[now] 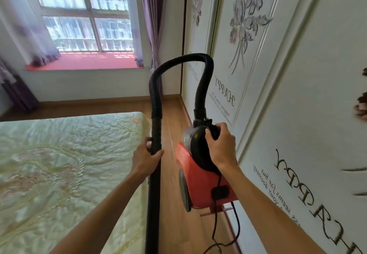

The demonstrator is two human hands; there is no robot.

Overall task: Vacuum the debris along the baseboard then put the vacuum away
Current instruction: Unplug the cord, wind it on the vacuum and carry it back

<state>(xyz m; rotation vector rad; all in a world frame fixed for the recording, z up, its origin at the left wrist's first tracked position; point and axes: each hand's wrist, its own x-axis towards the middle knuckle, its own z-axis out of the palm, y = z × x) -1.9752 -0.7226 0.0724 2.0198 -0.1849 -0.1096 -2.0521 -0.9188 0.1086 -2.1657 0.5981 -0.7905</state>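
Red canister vacuum (196, 178), apparently lifted off the wood floor (172, 118), at 4 o'clock of centre beside the decorated wall panel (297, 94). The right grip (220, 146) is curled round its black top handle (214, 132), and the left grip (146, 157) is wrapped round the rigid wand (154, 194) rising from 6 o'clock. The body should carry heavy and stiff, best borne by the handle. The ribbed hose (178, 60) arching at 12 o'clock is springy, and the power cord (215, 228) trailing at 5 o'clock could snag.

Red vacuum (200, 182), black hose (155, 94), perhaps greenish bedspread (59, 164)
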